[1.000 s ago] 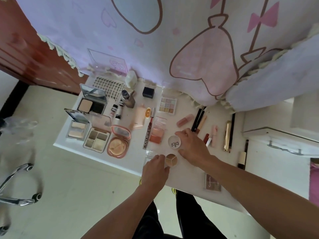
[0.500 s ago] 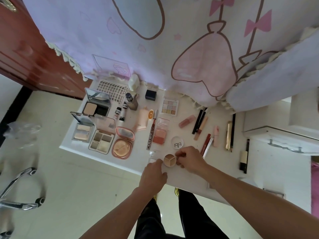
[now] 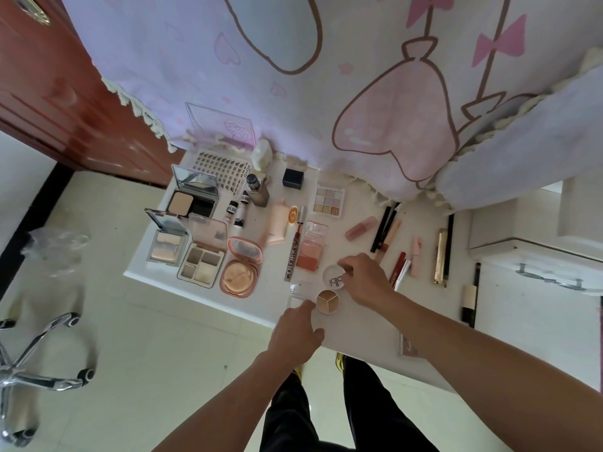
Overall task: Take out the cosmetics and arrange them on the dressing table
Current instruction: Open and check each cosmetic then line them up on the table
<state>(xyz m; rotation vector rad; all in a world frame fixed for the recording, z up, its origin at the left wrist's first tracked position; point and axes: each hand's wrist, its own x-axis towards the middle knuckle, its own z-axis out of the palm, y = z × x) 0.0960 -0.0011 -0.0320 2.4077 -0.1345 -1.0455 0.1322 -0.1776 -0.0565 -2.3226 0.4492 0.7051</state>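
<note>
Head cam | R hand (image 3: 365, 278) moved off tri-colour concealer pot (image 3: 328, 301) to round white lid (image 3: 333, 278), pinching its rim | L hand (image 3: 298, 331) at pot's left edge, grip unclear | pot open near counter (image 3: 375, 334) front edge | lid prob. being positioned beside it

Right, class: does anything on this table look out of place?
One small palette lies alone near the table's front edge, apart from the rows, partly hidden by the right forearm. The right hand pinches a round white lid.
</note>
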